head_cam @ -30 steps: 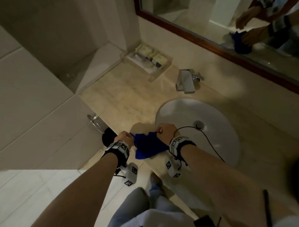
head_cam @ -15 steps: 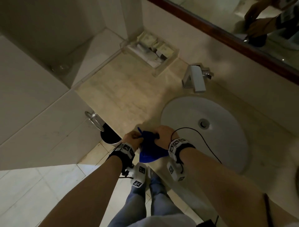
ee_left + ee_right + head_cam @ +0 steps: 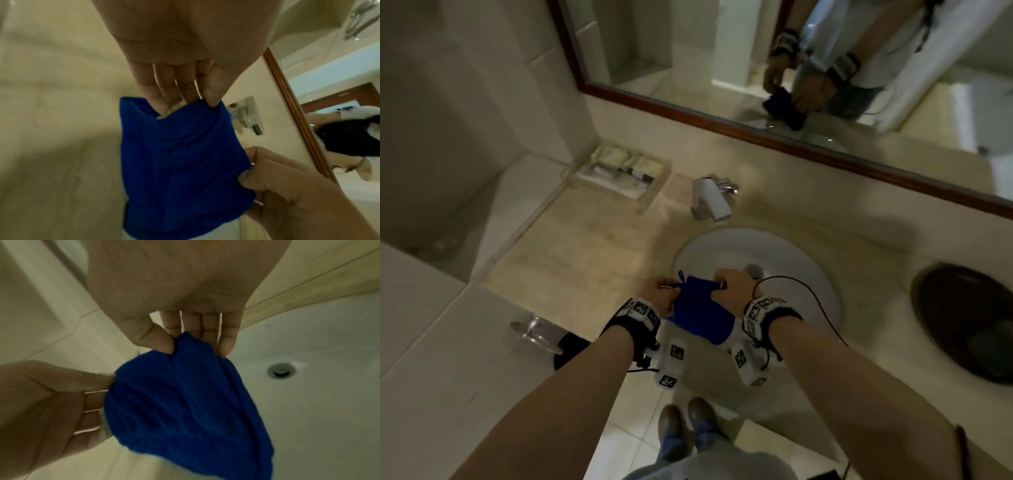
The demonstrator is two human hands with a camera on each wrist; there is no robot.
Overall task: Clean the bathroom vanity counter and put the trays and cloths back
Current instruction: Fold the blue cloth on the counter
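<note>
A folded blue cloth [image 3: 700, 313] hangs between both hands, above the front rim of the white sink [image 3: 784, 253]. My left hand [image 3: 659, 296] pinches its left top corner; in the left wrist view the thumb and fingers of the left hand [image 3: 185, 91] nip the blue cloth [image 3: 180, 170] at its edge. My right hand [image 3: 732, 291] pinches the right top corner, and in the right wrist view the right hand [image 3: 185, 337] grips the blue cloth [image 3: 185, 410] between thumb and fingers. A clear tray [image 3: 650, 202] of toiletries sits on the beige counter [image 3: 592, 246] at the back left.
A chrome faucet [image 3: 710, 198] stands behind the sink below the wood-framed mirror [image 3: 722, 120]. A dark round tray [image 3: 928, 308] lies on the counter at the right. A chrome ring holder [image 3: 534, 332] sticks out of the tiled wall at the left, over a dark bin.
Both hands have risen slightly over the sink's front rim and spread a little apart, so the cloth now hangs stretched and folded between them. The head view has tilted up toward the mirror.
</note>
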